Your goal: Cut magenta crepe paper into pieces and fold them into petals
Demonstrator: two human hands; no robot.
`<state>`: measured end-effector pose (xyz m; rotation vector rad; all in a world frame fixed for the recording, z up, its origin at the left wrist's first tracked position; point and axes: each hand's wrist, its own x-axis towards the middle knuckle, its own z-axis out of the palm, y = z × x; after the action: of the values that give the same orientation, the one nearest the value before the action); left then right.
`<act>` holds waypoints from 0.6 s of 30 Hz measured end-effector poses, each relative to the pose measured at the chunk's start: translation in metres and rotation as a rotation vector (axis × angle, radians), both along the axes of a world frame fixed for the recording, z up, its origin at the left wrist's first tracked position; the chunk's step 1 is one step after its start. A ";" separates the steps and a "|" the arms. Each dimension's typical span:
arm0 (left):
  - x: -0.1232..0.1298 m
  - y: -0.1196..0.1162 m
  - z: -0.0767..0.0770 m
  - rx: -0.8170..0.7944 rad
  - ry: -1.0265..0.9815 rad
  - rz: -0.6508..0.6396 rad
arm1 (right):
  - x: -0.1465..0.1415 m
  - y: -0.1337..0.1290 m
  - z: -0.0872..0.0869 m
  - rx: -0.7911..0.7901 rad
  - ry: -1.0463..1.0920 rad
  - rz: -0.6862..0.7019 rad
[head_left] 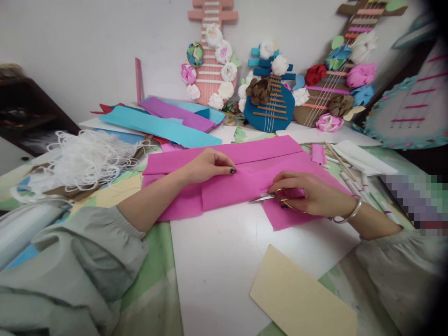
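The right hand's [304,192] fingers hold scissors [262,198], blades toward nine o'clock at the pink paper's [229,190] near edge; the left hand [209,165] pinches it toward ten o'clock.

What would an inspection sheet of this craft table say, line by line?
Surface: white sheet over a green-patterned cover.
Things in use: pink paper and scissors.
Clutter: white string heaped at left, blue strip, purple strip, cream card.
Hands: left hand touches the pink paper; right hand holds the scissors.
Cables: nothing seen.
Surroundings: flower-decorated blue instrument model before the pale wall.
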<state>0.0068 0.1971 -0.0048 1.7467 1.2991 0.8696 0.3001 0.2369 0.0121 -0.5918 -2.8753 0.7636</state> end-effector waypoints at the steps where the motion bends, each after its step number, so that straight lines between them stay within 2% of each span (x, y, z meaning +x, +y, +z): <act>1: 0.000 0.000 0.000 0.001 -0.002 -0.001 | 0.000 0.000 0.000 -0.001 0.005 -0.003; 18: 0.002 -0.002 0.000 -0.036 -0.023 0.027 | 0.000 -0.003 -0.004 -0.016 0.042 0.024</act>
<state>0.0089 0.1956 -0.0048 1.6895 1.3184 0.8740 0.3006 0.2336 0.0077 -0.5377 -2.8458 0.7932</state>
